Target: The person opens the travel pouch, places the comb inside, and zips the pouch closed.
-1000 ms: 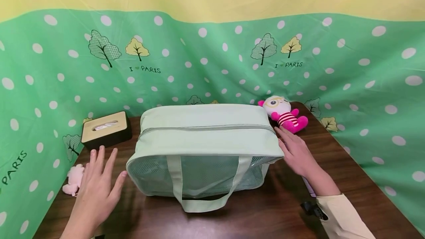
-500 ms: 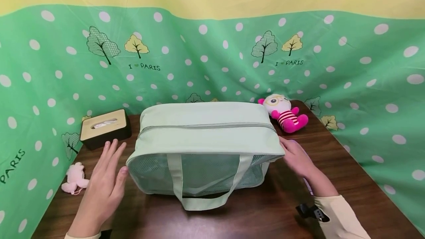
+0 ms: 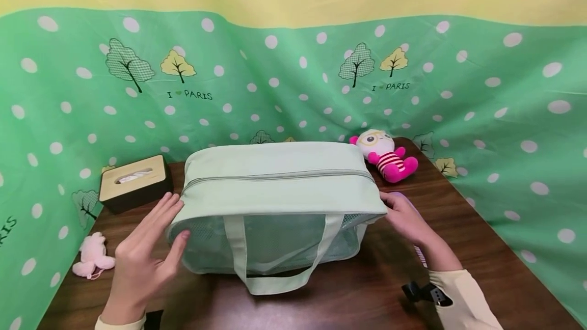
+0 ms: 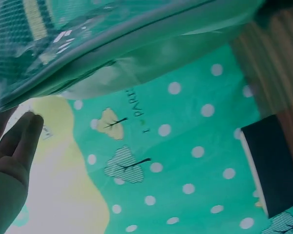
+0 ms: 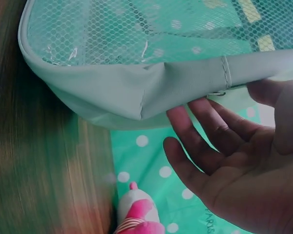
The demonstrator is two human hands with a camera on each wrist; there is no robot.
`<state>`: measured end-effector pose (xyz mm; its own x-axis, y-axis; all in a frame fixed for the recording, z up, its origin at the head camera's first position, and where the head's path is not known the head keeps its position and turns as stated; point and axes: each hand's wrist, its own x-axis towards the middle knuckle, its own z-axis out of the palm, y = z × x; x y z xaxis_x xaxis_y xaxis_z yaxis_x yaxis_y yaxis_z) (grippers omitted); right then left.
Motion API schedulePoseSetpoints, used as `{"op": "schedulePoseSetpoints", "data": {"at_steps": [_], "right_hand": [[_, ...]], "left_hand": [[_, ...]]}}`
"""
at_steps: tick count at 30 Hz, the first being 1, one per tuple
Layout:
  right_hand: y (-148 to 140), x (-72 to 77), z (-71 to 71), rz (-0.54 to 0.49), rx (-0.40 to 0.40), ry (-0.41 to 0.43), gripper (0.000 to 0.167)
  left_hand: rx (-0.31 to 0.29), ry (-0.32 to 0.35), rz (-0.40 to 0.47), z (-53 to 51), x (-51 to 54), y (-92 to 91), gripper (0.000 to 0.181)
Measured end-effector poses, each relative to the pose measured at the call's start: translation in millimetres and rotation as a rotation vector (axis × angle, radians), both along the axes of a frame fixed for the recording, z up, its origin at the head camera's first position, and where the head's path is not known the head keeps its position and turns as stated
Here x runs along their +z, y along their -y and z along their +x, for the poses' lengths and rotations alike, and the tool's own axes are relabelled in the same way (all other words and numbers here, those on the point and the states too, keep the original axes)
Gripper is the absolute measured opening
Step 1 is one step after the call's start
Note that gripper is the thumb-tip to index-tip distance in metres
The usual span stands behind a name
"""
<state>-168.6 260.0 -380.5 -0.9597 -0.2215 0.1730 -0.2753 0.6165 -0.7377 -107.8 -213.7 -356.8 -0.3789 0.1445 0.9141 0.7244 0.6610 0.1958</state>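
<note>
A pale mint bag (image 3: 279, 192) with clear mesh-patterned sides stands upright on the wooden table. Its zipper (image 3: 284, 176) runs along the top and looks closed, and a strap handle (image 3: 279, 284) hangs down the front. My left hand (image 3: 144, 253) is at the bag's left end with fingers extended and thumb apart; the fingertips are at its edge, and I cannot tell whether they touch. At the opposite end, my right hand (image 3: 405, 220) rests against the side panel, its fingers loosely bent. In the right wrist view, the thumb lies at the bag's edge near a small metal piece (image 5: 216, 93).
A tissue box (image 3: 136, 180) with a wooden top stands back left, and a small pink plush (image 3: 94, 257) lies at the left edge. A pink panda doll (image 3: 387, 157) sits back right. Behind my right forearm, a lavender striped item (image 3: 419, 256) is mostly hidden.
My left hand has moved rightward and up to the bag's left end. My right hand has drawn back from beside the doll to the bag's right side. The bag stays in place.
</note>
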Motion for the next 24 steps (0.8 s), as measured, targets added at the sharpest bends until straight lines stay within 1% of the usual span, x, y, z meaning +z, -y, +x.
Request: {"op": "schedulePoseSetpoints", "data": {"at_steps": [2, 4, 6, 8, 10, 14, 18, 21, 24], "right_hand": [[-0.3, 0.6, -0.2, -0.037, 0.014, 0.050, 0.036], [-1.6, 1.1, -0.1, -0.069, 0.026, 0.080, 0.039], [-2.3, 2.3, 0.3, -0.098, 0.026, 0.115, 0.043], [-2.7, 3.5, 0.9, -0.116, 0.015, 0.129, 0.042], [-3.2, 4.5, 1.1, -0.122, -0.007, 0.134, 0.037], [-5.7, 6.7, 0.2, -0.132, -0.062, 0.130, 0.028], [-7.0, 9.9, -0.4, -0.166, -0.134, 0.138, 0.028], [-6.7, 12.0, -0.8, -0.194, -0.166, 0.137, 0.030], [-7.1, 13.2, -0.4, -0.201, -0.191, 0.127, 0.031]], "left_hand": [[-0.031, -0.029, 0.005, 0.5, 6.2, -1.6, 0.050], [-0.060, -0.038, 0.002, 0.2, 9.5, -1.4, 0.047], [-0.073, -0.028, -0.011, 1.2, 14.3, -1.5, 0.047], [-0.063, -0.010, -0.035, 2.7, 19.2, -1.1, 0.048], [-0.045, 0.022, -0.067, 4.3, 23.7, 0.5, 0.050], [0.001, 0.126, -0.125, 8.8, 32.0, 3.8, 0.055], [0.066, 0.198, -0.197, 12.7, 39.2, 4.6, 0.058], [0.098, 0.207, -0.227, 14.2, 42.8, 3.4, 0.060], [0.103, 0.225, -0.228, 15.0, 45.4, 1.6, 0.063]]}}
